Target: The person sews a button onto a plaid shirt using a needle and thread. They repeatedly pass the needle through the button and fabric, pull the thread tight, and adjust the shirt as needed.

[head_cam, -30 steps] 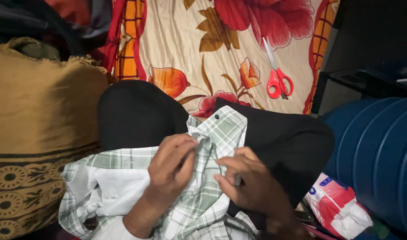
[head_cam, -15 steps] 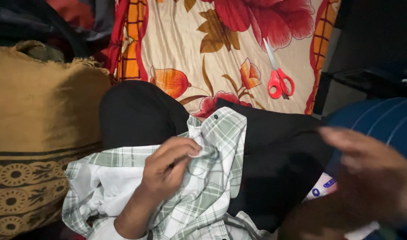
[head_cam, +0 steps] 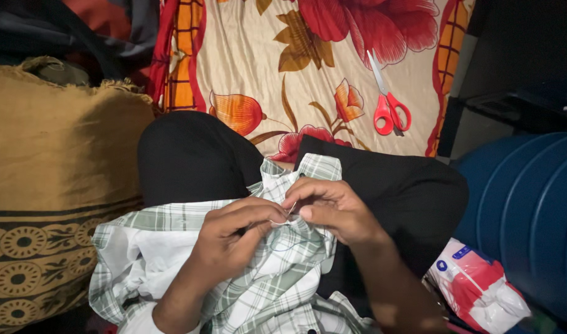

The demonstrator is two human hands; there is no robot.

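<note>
Floral bedsheet [head_cam: 252,62] ahead with scissors [head_cam: 389,105] near its right edge, I see my right hand [head_cam: 333,207] back from its swing, pinching closed beside my left hand [head_cam: 240,238] on the shirt [head_cam: 277,272] across my lap, stitching resuming.

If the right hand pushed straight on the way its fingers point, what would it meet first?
The right hand points leftward, so it would first meet the left hand, whose fingertips nearly touch it over the green plaid shirt. Depth between them is unclear.
</note>
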